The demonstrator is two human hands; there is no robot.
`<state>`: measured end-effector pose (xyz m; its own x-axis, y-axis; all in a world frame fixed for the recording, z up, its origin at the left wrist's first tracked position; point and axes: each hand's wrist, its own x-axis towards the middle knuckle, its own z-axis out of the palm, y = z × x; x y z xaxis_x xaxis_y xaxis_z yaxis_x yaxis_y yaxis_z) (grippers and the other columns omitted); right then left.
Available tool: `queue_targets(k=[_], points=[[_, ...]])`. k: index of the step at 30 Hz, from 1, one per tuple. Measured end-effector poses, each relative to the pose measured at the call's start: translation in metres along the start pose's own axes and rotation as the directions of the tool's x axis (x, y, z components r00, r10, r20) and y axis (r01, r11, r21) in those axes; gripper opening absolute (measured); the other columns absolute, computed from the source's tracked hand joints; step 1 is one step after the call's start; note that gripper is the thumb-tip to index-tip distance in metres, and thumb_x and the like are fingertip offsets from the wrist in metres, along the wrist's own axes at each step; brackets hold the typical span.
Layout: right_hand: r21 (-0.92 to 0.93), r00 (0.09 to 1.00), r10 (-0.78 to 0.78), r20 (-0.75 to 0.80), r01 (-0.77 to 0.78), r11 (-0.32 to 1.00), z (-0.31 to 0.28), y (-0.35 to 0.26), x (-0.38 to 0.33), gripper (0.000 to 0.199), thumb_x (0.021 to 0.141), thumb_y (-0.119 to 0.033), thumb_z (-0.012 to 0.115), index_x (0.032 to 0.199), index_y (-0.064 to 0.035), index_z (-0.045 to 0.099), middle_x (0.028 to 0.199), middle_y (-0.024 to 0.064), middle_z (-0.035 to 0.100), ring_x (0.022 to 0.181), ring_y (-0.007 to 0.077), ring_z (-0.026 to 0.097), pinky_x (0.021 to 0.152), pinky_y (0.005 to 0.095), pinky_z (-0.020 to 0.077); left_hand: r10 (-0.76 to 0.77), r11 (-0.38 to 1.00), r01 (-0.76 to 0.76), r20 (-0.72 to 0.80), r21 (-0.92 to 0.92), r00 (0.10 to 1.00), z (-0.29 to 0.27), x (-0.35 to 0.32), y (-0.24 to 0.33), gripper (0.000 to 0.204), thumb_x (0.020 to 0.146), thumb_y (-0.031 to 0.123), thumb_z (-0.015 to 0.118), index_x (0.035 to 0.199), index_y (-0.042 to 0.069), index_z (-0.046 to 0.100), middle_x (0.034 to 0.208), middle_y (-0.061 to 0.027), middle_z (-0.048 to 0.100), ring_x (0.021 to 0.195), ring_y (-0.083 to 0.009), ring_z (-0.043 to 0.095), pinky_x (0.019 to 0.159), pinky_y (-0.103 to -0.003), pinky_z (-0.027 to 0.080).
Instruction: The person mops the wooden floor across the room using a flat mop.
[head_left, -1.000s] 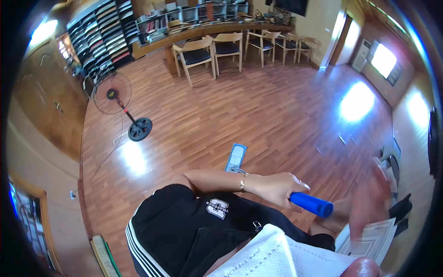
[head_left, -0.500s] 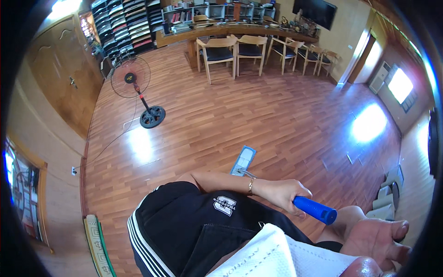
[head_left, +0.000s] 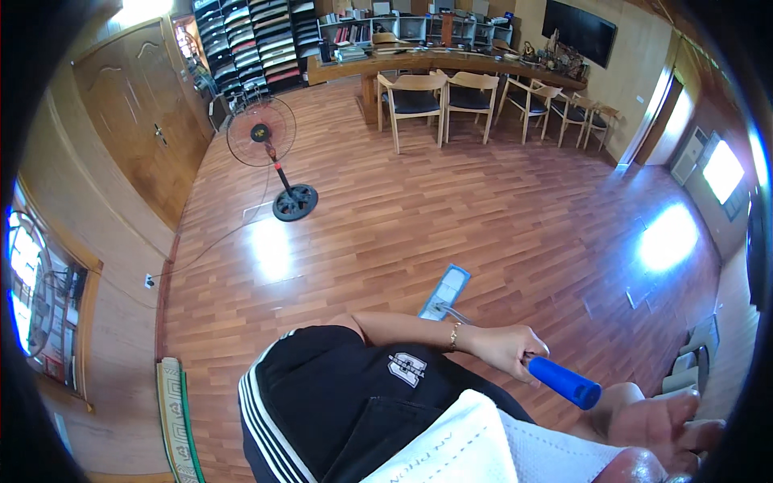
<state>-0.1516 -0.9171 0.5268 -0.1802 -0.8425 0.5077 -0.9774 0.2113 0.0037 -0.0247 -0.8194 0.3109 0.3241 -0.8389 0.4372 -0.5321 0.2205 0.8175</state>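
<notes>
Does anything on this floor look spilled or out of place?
No spill that I can see; the bright patches look like glare. Slightly odd: the cord from the fan trails loose across the floor toward the wall socket, where it could trip someone.

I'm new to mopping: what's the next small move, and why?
Probably bring the right hand onto the blue cylindrical handle: only the left hand grips it, the right looks empty nearby, and the rectangular light-blue mop head rests on the brown plank floor.
</notes>
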Motion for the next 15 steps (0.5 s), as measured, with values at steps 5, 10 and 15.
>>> queue_targets(k=[5, 10, 15], points=[[0.544, 0.196, -0.907, -0.372, 0.838, -0.042, 0.033, 0.008, 0.01, 0.034, 0.09, -0.029, 0.062, 0.112, -0.0039, 0.059, 0.118, 0.019, 0.056, 0.118, 0.0339, 0.052, 0.104, 0.039, 0.0378, 0.004, 0.983, 0.016, -0.108, 0.184, 0.994, 0.022, -0.011, -0.051, 0.029, 0.071, 0.02, 0.076, 0.07, 0.005, 0.05, 0.065, -0.0115, 0.053, 0.064, -0.0336, 0.054, 0.057, -0.043, 0.041], [0.028, -0.366, -0.373, -0.853, 0.68, -0.733, 0.021, 0.002, -0.005, 0.024, 0.089, -0.027, 0.061, 0.093, -0.0037, 0.064, 0.095, 0.0177, 0.061, 0.106, 0.0346, 0.058, 0.091, 0.0403, 0.0446, -0.139, 0.92, 0.159, -0.081, 0.359, 0.987, 0.014, -0.048, -0.15, 0.026, 0.076, 0.029, 0.072, 0.075, 0.007, 0.059, 0.072, -0.0137, 0.06, 0.072, -0.0355, 0.06, 0.063, -0.047, 0.045], [0.24, -0.235, -0.682, -0.693, 0.816, -0.525, 0.045, 0.014, -0.028, 0.02, 0.082, -0.022, 0.07, 0.075, -0.0069, 0.06, 0.07, 0.0071, 0.052, 0.061, 0.0284, 0.054, 0.053, 0.0404, 0.0422, -0.324, 0.931, 0.332, -0.078, 0.152, 0.943, 0.02, -0.079, -0.174, 0.026, 0.078, 0.031, 0.071, 0.08, 0.006, 0.063, 0.077, -0.0153, 0.063, 0.076, -0.0331, 0.063, 0.066, -0.044, 0.046]])
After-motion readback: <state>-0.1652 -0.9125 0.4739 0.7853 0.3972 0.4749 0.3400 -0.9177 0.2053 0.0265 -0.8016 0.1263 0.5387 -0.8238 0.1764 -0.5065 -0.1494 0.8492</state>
